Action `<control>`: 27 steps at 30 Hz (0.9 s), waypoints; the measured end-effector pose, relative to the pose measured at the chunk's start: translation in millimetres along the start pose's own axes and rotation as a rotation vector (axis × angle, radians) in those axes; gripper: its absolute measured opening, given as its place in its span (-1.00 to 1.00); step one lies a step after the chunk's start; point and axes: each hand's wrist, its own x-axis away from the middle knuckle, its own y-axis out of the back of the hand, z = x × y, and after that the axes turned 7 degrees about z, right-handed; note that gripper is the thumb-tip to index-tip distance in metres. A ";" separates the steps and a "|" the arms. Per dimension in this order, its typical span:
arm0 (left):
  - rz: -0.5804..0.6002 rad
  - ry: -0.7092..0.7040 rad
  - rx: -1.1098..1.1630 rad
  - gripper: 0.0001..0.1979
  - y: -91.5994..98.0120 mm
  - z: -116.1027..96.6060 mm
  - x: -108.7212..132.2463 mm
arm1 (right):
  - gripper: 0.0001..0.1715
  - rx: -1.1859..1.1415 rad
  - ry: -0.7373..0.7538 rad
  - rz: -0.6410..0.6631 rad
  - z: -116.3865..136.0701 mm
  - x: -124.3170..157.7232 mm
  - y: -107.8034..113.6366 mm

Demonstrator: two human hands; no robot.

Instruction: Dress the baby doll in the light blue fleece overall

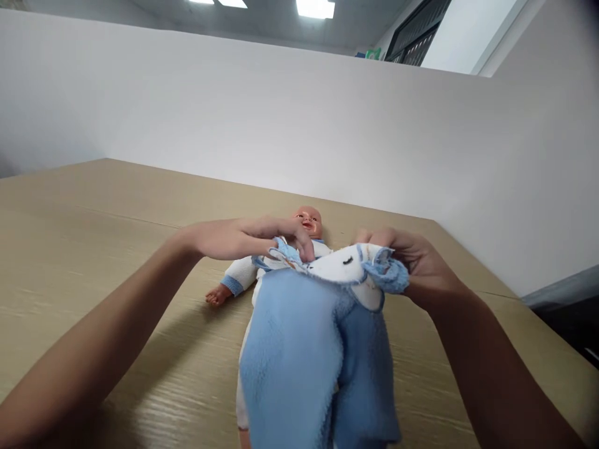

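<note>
A baby doll [309, 218] lies on its back on the table, its head away from me. White sleeves with blue cuffs dress it, and one doll hand [218, 295] shows at the left. Over its body spreads a fuzzy light-blue doll garment [294, 349] with a white collar-like edge, on which a small dark stitched eye shows. My left hand [262, 237] pinches the left part of that edge near the doll's chest. At the edge's right end, beside a blue ruffle, my right hand [412, 262] is closed on the cloth. The doll's other arm is hidden.
The wood-grain table [116, 212] reaches back to a white partition wall [262, 118]. At the right edge of view, past the table's side, there is a dark object [571, 318] that I cannot make out.
</note>
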 end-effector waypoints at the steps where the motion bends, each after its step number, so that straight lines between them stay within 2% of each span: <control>1: 0.003 0.023 0.007 -0.61 0.1 3.7 0.6 | -0.86 -0.027 0.005 -0.056 -1.8 -0.5 -3.3; 3: -0.002 0.058 -0.015 -0.53 -2.0 4.5 0.3 | -0.76 -0.046 -0.008 -0.159 -4.7 -1.7 -8.9; 5: 0.027 0.037 -0.016 -0.52 -6.0 -3.1 -2.0 | -0.71 -0.031 -0.022 -0.191 -6.1 -3.5 -12.9; 7: 0.092 -0.027 0.018 -0.65 -9.8 -14.3 -5.3 | -0.71 -0.004 -0.027 -0.175 -5.0 -5.6 -15.7; 9: 0.104 -0.066 0.035 -0.83 -11.7 -23.2 -8.2 | -0.70 0.036 -0.052 -0.164 -1.1 -7.3 -17.5; 11: 0.052 -0.126 0.020 -0.88 -11.5 -27.2 -10.0 | -0.71 0.067 -0.102 -0.118 4.4 -8.0 -18.2; 14: -0.083 -0.198 0.011 -0.84 -10.0 -27.4 -10.4 | -0.70 0.120 -0.178 0.019 10.5 -5.6 -15.2; 17: -0.170 -0.148 0.039 -0.85 -9.1 -27.3 -7.7 | -0.64 0.228 -0.227 0.067 7.0 1.6 -6.8; 18: -0.167 -0.129 0.040 -0.88 -8.5 -27.5 -6.0 | -0.65 0.254 -0.216 0.048 3.8 4.8 -3.0; 21: -0.094 -0.099 0.054 -0.98 -6.1 -27.9 0.6 | -0.46 0.274 -0.157 -0.117 -6.0 14.4 8.6; 23: -0.062 -0.094 0.096 -0.93 -4.9 -28.2 3.9 | -0.45 0.257 -0.168 -0.199 -7.8 18.7 14.0; 25: -0.063 -0.107 0.135 -0.94 -5.5 -28.7 4.2 | -0.51 0.241 -0.232 -0.147 -3.9 19.5 15.1; 27: -0.084 -0.143 0.146 -0.96 -8.3 -29.6 1.1 | -0.56 0.240 -0.324 -0.004 3.6 15.8 10.6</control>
